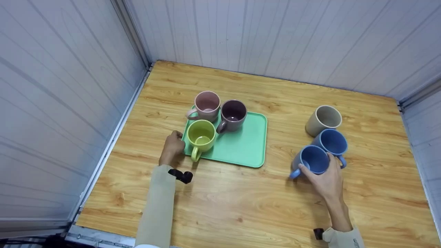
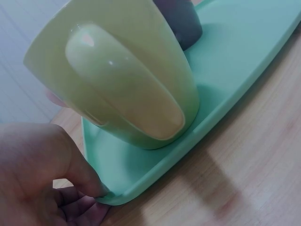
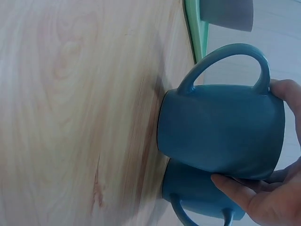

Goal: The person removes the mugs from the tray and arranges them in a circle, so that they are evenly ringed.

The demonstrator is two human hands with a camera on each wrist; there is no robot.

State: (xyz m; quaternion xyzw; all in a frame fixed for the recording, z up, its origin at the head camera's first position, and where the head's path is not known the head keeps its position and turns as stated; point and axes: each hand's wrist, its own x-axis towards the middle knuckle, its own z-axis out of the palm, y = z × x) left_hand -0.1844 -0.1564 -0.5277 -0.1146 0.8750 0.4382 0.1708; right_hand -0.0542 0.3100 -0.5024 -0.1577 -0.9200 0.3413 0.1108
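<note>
Blue front mug (image 1: pixel 313 160), gripped across its rim by right hand (image 1: pixel 327 181), could knock the rear blue mug (image 1: pixel 333 141) if swung sideways; left hand (image 1: pixel 173 145) pinches green tray (image 1: pixel 241 148).

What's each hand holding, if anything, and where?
Left hand: green tray, pinched at its near-left corner. Right hand: nearer blue mug, held by its sides near the rim.
</note>
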